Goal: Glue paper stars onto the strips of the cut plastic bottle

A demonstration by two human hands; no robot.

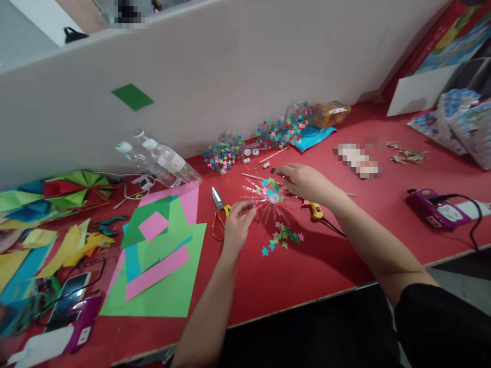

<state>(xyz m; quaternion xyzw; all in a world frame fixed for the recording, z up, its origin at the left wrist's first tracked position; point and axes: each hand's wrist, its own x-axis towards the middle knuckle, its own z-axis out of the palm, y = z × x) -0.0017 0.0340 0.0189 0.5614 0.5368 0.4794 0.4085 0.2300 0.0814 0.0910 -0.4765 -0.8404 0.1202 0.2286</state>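
Note:
A clear plastic piece cut into thin spread strips point(273, 198) lies on the red table, with coloured paper stars stuck on some strips. At its left edge, the thumb and fingers of my left hand point(238, 225) are pinched together at the end of a strip. My right hand point(305, 183) hovers over its right side, fingers bent together; what they hold is too small to make out. A yellow glue gun point(316, 210) lies below my right wrist. Loose paper stars point(284, 235) are heaped in front of the plastic piece. Pliers point(219, 207) with red and yellow handles lie beside my left hand.
Star-covered plastic balls point(224, 152) stand along the wall. Clear bottles point(169, 161) lean behind coloured paper sheets point(161, 255) at left. Purple power units point(437, 207) with cables sit at the right and front left. A bottle point(330, 113) lies on its side at the back.

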